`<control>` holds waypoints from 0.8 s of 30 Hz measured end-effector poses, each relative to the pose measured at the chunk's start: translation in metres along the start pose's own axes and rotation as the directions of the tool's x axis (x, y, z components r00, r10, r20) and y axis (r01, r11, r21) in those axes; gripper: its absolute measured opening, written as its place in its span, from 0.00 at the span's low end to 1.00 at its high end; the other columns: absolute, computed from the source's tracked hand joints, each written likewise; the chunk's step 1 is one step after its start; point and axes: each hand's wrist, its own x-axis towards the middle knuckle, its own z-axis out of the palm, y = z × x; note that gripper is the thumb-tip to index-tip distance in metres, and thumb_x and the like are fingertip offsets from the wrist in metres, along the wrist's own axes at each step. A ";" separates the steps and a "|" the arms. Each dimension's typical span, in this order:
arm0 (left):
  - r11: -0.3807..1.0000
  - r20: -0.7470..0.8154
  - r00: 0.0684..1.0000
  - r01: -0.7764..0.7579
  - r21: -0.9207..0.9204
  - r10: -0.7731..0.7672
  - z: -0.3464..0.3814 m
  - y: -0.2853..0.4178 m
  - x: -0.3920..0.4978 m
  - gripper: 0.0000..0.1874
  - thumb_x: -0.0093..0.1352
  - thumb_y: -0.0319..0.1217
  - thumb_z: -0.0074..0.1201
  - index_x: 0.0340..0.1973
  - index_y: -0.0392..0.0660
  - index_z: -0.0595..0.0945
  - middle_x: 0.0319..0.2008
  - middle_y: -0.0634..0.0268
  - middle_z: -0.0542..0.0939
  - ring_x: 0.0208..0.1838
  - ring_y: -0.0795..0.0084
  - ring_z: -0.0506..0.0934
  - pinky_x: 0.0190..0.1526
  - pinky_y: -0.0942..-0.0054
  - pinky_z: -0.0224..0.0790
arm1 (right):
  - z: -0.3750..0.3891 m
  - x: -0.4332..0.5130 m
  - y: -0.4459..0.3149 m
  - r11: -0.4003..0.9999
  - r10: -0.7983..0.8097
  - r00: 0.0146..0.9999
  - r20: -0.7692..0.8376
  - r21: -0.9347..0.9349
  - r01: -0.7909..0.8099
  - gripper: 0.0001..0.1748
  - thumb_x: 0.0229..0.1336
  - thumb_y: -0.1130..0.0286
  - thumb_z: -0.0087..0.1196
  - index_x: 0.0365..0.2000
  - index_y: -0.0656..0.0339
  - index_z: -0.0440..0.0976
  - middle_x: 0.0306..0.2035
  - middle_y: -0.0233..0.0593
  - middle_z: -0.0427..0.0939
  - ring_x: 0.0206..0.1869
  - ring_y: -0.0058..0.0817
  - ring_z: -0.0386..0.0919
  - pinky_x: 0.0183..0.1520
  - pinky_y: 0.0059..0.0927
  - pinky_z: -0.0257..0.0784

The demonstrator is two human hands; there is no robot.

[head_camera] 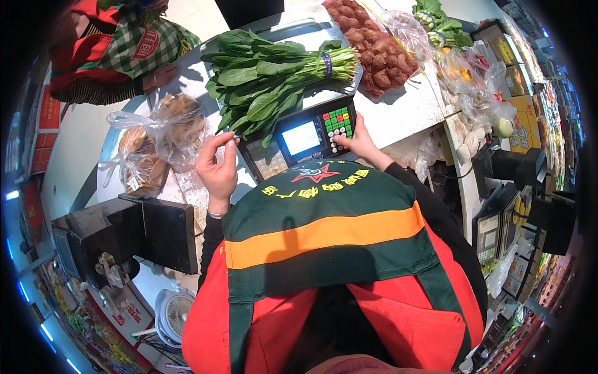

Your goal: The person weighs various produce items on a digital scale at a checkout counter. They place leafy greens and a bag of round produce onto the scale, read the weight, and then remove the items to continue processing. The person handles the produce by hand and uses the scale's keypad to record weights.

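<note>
A bunch of leafy greens [268, 77] bound with a purple band lies on the metal pan [285, 35] of a digital scale. Its leaves hang over the edge towards me, above the lit display [300, 138]. My right hand [364, 142] is at the right side of the scale's panel, thumb on the keypad [338, 128] and fingers along the panel's edge. Beside the panel's left end, my left hand [218, 168] is raised near the leaf tips, fingers curled and thumb close to the index finger. Whether something small is between those fingertips is unclear.
Tied clear bags of brown food [180, 121] lie left. A red net sack of brown tubers [376, 58] sits right of the scale. Bagged produce [467, 75] stands farther right. A person's gingham apron [149, 46] shows across the counter [411, 110]. A black monitor [163, 233] is near my left arm.
</note>
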 end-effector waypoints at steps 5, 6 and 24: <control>1.000 0.001 1.000 -0.005 -0.003 0.005 -0.003 0.002 0.003 0.06 0.68 0.20 0.54 0.40 0.34 0.82 0.33 0.60 0.82 0.37 0.74 0.80 0.42 0.78 0.71 | 0.006 -0.028 -0.007 0.988 0.066 0.996 -0.052 -0.139 -0.072 0.57 0.40 0.64 0.72 0.64 0.68 0.46 0.57 0.57 0.65 0.61 0.48 0.65 0.63 0.44 0.62; 1.000 0.000 1.000 -0.005 0.000 0.005 -0.001 0.003 0.003 0.06 0.68 0.20 0.54 0.40 0.34 0.82 0.33 0.60 0.82 0.37 0.74 0.81 0.42 0.78 0.71 | 0.006 -0.028 -0.009 0.988 0.089 0.995 -0.054 -0.124 -0.095 0.57 0.41 0.63 0.72 0.64 0.68 0.46 0.57 0.58 0.64 0.62 0.48 0.64 0.64 0.44 0.60; 0.991 0.039 0.997 -0.070 0.113 0.065 0.005 0.015 0.012 0.06 0.66 0.20 0.54 0.37 0.36 0.82 0.29 0.61 0.82 0.34 0.73 0.80 0.40 0.76 0.71 | -0.005 -0.028 -0.015 0.978 -0.154 0.987 0.038 -0.135 0.158 0.63 0.33 0.66 0.75 0.65 0.69 0.44 0.56 0.57 0.66 0.61 0.50 0.66 0.64 0.43 0.61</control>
